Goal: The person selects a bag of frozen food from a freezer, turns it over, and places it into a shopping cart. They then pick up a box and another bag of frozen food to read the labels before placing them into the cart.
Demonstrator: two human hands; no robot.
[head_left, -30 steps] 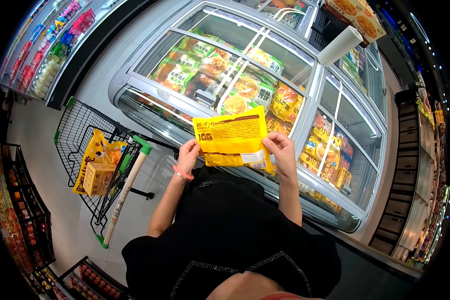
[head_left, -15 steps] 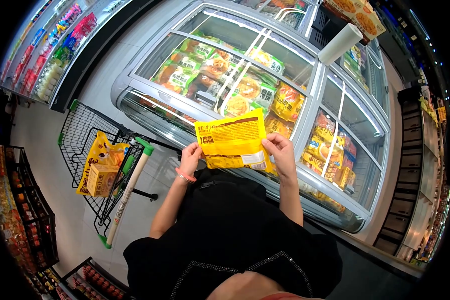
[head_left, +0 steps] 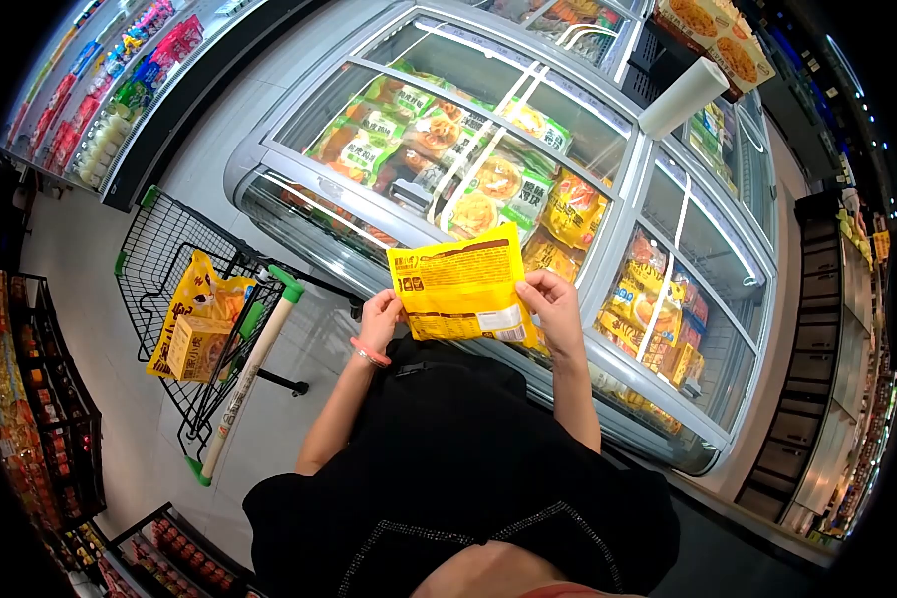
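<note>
A yellow bag (head_left: 458, 284) with printed text and a white barcode label is held up in front of my body. My left hand (head_left: 380, 321), with a pink band at the wrist, grips the bag's left edge. On the right edge, my right hand (head_left: 551, 307) pinches it between thumb and fingers. Behind the bag stands a glass-topped freezer (head_left: 314, 171) with green-and-white and yellow food packs under its lids.
At left stands a shopping cart (head_left: 231, 431) holding a yellow bag (head_left: 207, 289) and a small box (head_left: 199, 349). A white roll (head_left: 684, 98) lies on the freezer's divider. Stocked shelves (head_left: 135, 95) stand at upper left, others (head_left: 65, 419) at lower left.
The view has shifted slightly, so the cart and freezer appear a little displaced. The bag sits slightly further left and lower in view, still held by both hands.
</note>
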